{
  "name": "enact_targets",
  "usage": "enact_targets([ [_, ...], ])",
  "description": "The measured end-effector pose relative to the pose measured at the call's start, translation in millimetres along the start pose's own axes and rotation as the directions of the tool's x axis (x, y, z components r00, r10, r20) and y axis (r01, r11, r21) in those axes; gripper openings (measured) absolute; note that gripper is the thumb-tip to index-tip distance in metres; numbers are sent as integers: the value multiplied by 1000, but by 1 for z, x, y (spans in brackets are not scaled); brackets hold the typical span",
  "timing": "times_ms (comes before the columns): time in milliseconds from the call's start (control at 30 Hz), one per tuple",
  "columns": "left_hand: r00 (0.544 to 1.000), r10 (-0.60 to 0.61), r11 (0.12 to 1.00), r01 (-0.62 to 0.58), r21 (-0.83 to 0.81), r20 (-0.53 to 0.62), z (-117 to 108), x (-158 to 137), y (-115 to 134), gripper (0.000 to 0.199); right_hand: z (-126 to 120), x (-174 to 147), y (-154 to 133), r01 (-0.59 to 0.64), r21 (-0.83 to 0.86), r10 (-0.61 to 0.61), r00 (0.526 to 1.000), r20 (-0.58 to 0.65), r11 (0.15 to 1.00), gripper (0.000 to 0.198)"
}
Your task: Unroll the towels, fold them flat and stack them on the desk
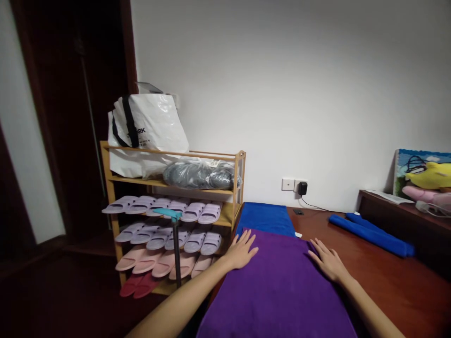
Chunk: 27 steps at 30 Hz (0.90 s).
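At far corners of purple cloth [282, 291], left hand [239, 256], right hand [329, 264], fingers [244, 236] unclenched, bare tabletop [384, 272] rightward.

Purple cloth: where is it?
Head view, lower centre: the purple cloth lies between left hand and right hand, its far edge meeting the flat blue cloth.

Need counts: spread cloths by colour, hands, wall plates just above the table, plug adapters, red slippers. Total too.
Purple cloth: 1
Blue spread cloth: 1
Hands, left hand and right hand: 2
Wall plates: 2
Black plug adapter: 1
Red slippers: 2
Total: 9
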State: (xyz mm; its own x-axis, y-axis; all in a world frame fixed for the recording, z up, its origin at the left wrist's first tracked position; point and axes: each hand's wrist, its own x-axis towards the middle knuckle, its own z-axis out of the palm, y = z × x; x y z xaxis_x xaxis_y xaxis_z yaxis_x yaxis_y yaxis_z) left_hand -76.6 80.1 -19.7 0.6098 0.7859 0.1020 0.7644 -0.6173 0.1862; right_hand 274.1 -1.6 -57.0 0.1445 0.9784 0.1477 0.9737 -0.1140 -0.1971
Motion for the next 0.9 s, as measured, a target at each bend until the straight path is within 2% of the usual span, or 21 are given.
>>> enact_targets([
  [167, 998, -45, 999, 46, 20, -48, -5, 23, -7, 63, 3, 17, -1, 13, 11, -13, 1000, -14, 1000, 72],
  [267, 996, -77, 997, 78, 27, -46, 3, 35, -13, 63, 13, 24, -2, 4, 22, -4, 1000, 15, 1000, 73],
  [400, 993, -113, 993, 114, 34, -16, 18, 40, -20, 65, 25, 26, 2, -11, 15, 10, 998, 56, 1000, 74],
  [500, 994, -109, 993, 108, 36, 2, 20, 38, -21, 66, 25, 22, 4, -24, -2, 24, 998, 64, 1000, 75],
  [633, 995, -99, 995, 99, 28, 17, 14, 24, -14, 66, 21, 5, 1, -26, -34, 29, 996, 79, 999, 76],
  [800, 996, -81, 996, 80, 26, 33, 4, -15, 3, 66, 24, -40, 1, -30, -50, 34, 996, 78, 998, 75],
  [900, 997, -63, 998, 62, 23, 45, -1, -43, 14, 66, 29, -71, 5, 39, 0, -39, 997, 63, 999, 69],
])
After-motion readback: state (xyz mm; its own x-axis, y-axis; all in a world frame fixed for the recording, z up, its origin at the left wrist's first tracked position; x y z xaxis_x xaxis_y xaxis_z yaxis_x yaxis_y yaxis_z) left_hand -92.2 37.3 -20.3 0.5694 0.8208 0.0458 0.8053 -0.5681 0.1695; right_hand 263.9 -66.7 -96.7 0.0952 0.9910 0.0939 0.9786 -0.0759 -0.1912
